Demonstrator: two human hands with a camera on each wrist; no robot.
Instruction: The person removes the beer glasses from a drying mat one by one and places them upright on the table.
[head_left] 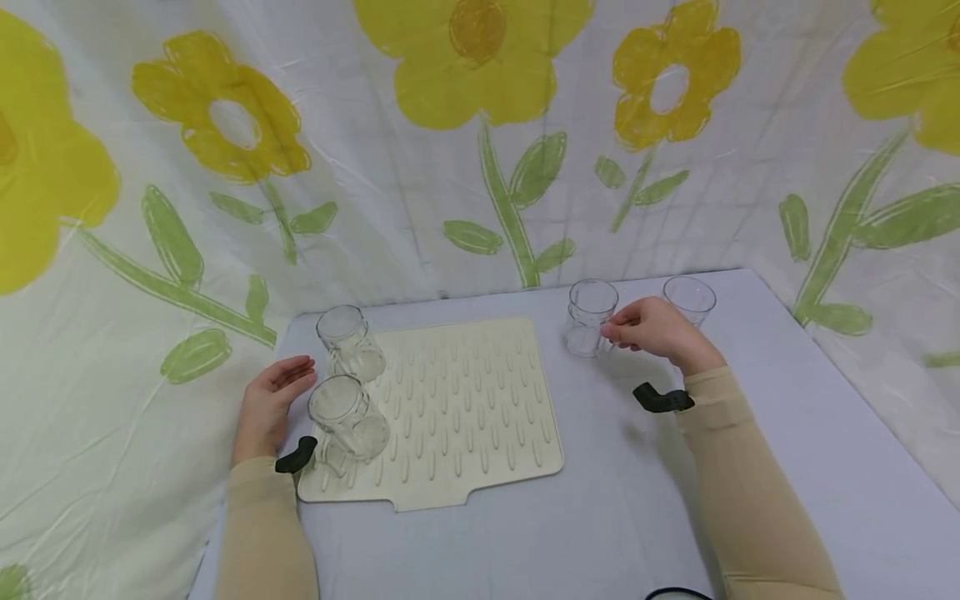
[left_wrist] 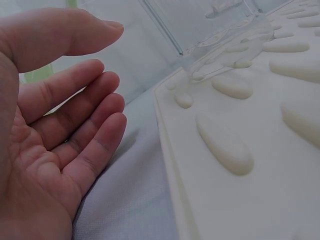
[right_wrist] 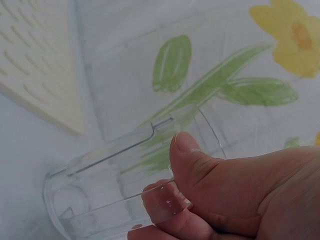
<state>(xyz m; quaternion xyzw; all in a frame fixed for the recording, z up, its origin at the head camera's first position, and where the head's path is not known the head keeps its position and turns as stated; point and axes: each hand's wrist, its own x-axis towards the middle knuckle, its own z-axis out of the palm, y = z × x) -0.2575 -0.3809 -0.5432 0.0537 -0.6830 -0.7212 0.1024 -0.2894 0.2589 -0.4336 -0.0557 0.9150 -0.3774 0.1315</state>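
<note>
“Nearest the camera, two beige sleeves. What are the hands doing?”

“Right hand: thumb and fingers pinch one glass mug, right of the mat, seemingly by its handle for control. Left hand: fingers relaxed, holding nothing, beside the mat's left edge.”

“Why the mat?”

“Its ridges probably let mugs drain.”

“Counts?”

“Four mugs: two on the mat, two right of it. One mat.”

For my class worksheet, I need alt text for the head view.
A person's right hand grips a clear mug right of a cream ridged mat. Another clear vessel is partly hidden behind that hand. Two more clear mugs sit on the mat's left side, beside the left hand.
</note>
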